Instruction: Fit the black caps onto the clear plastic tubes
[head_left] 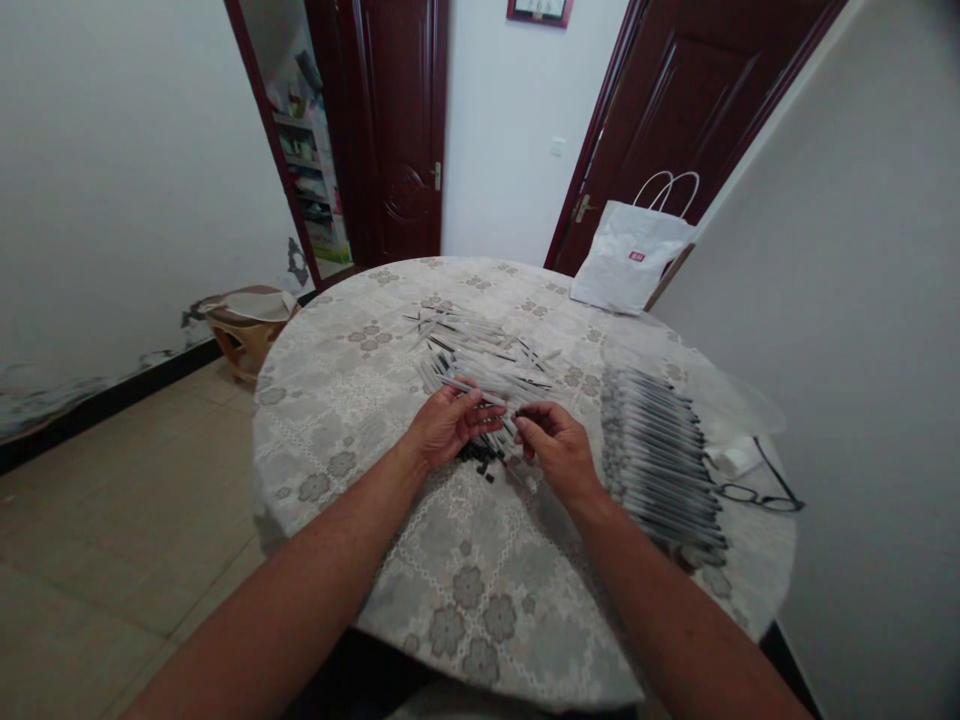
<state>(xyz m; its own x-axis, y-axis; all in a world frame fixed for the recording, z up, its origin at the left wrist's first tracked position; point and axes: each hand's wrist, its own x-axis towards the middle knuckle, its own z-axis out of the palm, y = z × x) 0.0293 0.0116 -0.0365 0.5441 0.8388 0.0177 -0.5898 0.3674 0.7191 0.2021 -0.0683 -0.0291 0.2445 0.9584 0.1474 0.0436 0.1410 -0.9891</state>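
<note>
My left hand point(450, 422) is closed on a slim pale pen barrel point(491, 401), which lies along the thumb. Close to its right, my right hand point(555, 440) has thumb and forefinger pinched together on a small dark piece whose kind I cannot make out. Just beyond both hands, a loose heap of clear and dark pen parts point(469, 335) spreads over the table. Small black pieces, like pen caps point(484, 467), lie beneath and beside the left hand. Right of my right hand, many pens point(660, 450) lie side by side in a neat row.
The round table wears a patterned grey cloth point(322, 420). Black-framed glasses point(761, 497) and a white roll-like item point(735, 457) sit near the right edge. Clear plastic sheeting point(739, 400) lies behind the pens. A white paper bag point(630, 255) stands at the back right; a wooden stool point(251, 330) is at left.
</note>
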